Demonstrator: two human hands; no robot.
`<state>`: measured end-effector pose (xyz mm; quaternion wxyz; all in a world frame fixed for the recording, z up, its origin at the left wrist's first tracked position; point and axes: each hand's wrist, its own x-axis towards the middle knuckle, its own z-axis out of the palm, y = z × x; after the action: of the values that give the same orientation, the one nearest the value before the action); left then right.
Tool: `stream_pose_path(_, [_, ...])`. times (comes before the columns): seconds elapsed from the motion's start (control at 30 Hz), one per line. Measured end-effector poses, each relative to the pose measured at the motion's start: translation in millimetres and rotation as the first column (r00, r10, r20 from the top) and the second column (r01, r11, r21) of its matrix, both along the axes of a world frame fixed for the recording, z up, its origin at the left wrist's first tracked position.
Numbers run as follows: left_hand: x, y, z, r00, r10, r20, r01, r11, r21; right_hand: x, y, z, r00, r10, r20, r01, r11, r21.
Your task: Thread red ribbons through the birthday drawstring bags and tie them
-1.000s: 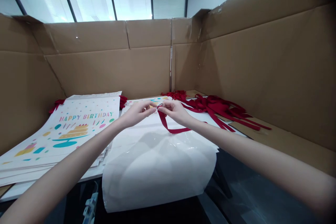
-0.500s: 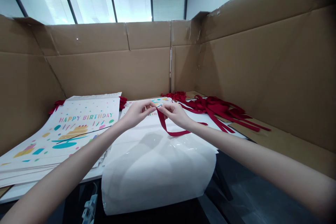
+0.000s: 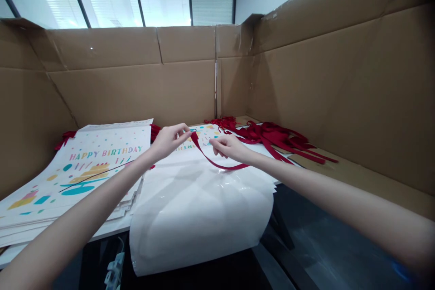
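Observation:
A red ribbon (image 3: 217,164) curves over the white sheets in the middle, its upper end at the pinched fingertips of my left hand (image 3: 171,139). A thin dark line, like a cord (image 3: 91,176), crosses the printed sheet at the left and passes behind my left forearm. My right hand (image 3: 230,147) is closed with curled fingers, a little right of the ribbon's upper end and apart from my left hand. What its fingers hold, if anything, is hidden. Beneath both hands lie white printed sheets (image 3: 204,199) in a glossy clear cover, hanging over the front edge.
A stack of "HAPPY BIRTHDAY" printed sheets (image 3: 102,145) lies at the left, with red ribbon (image 3: 64,139) behind it. Loose red ribbons (image 3: 278,138) are heaped at the back right. Cardboard walls (image 3: 136,90) enclose the back and sides. A power strip (image 3: 114,272) hangs below.
My hands have moved apart from being together at the ribbon's end. The upper end stays at my left fingertips, shifted left, and my right fingers have come away from it.

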<state>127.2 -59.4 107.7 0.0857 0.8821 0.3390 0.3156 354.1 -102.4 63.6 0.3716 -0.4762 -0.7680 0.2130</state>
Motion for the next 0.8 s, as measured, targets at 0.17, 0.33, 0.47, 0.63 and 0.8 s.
stream_pose_path(0.17, [-16.8,20.9,22.4,0.983,0.176,0.058,-0.180,0.981,0.078,63.8,-8.7,4.1,0.967,-0.169,0.191,0.209,0.954,-0.215])
stream_pose_path(0.33, [-34.2,36.7,28.6,0.945,0.326,0.038,-0.328,0.941,0.083,114.2,-53.6,-11.1,0.952,-0.038,0.302,0.220,0.771,-0.598])
stream_pose_path(0.47, [-44.1,45.3,22.6,0.936,0.353,0.003,-0.352,0.933,0.071,120.7,-93.3,-49.1,0.920,0.085,0.383,0.270,0.572,-0.775])
stream_pose_path(0.63, [-49.9,42.8,21.8,0.935,0.354,-0.023,-0.351,0.934,0.070,109.6,-113.7,-81.5,0.970,-0.003,0.243,0.184,0.666,-0.723])
stream_pose_path(0.8, [-53.8,29.8,25.9,0.948,0.316,-0.027,-0.314,0.947,0.073,103.1,-115.4,-74.1,0.990,-0.045,0.135,0.130,0.675,-0.726])
